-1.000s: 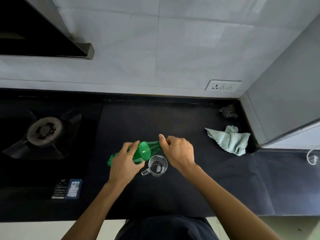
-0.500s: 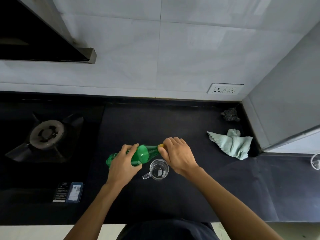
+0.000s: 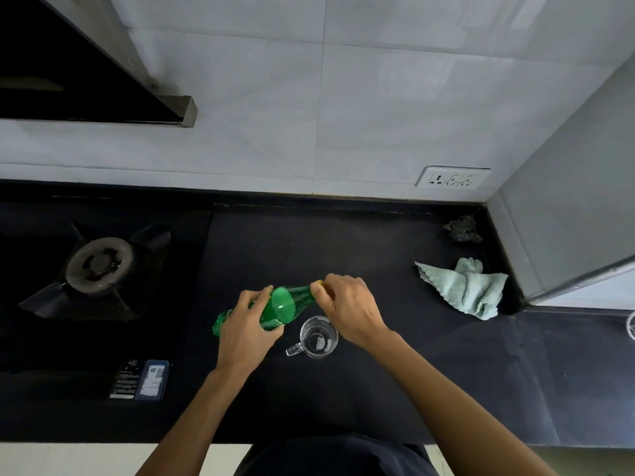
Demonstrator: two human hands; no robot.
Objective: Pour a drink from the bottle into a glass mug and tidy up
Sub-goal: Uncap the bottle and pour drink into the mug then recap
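Note:
A green plastic bottle (image 3: 287, 302) is held tilted on its side above the black counter, neck pointing right. My left hand (image 3: 245, 329) grips its body. My right hand (image 3: 350, 309) curls round the neck end, fingers over a yellow cap (image 3: 319, 282) that barely shows. A clear glass mug (image 3: 318, 336) stands upright on the counter just below the bottle, between my hands, handle to the left. It looks empty.
A gas burner (image 3: 98, 264) sits at the left, with a label sticker (image 3: 142, 379) in front of it. A crumpled pale green cloth (image 3: 469, 288) and a dark scrubber (image 3: 462, 228) lie at the right by a grey cabinet (image 3: 567, 201). A wall socket (image 3: 452, 176) is behind.
My right hand has closed tighter over the bottle's cap end. The bottle and left hand have barely shifted. The mug stands where it was.

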